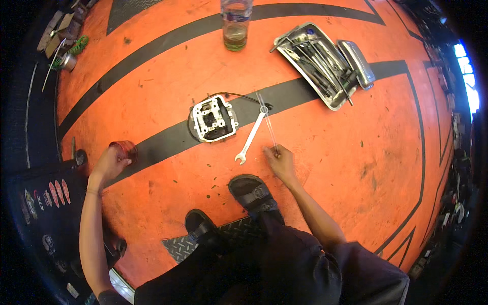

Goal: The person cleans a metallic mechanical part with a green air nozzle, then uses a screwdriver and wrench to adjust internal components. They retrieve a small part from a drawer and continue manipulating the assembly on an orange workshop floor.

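My left hand point(109, 165) has its fingers round a red can or cup point(129, 150) at the left, low to the orange floor point(345, 152). My right hand point(279, 162) pinches a thin, pale rod or tube point(267, 123), which rises upward beside a silver combination wrench point(250, 137) lying on the floor. Left of the wrench, a metal engine cylinder head point(222, 116) sits on the dark stripe, with a thin black cable or hose point(239, 95) running from behind it to near the wrench's ring end.
A plastic bottle point(236, 35) stands at the top. A steel tray point(325, 101) of tools, with a metal lid point(356, 61) beside it, is upper right. A black cabinet point(51, 223) borders the left. My sandalled feet point(251, 195) rest below the wrench, near a checker plate point(178, 246).
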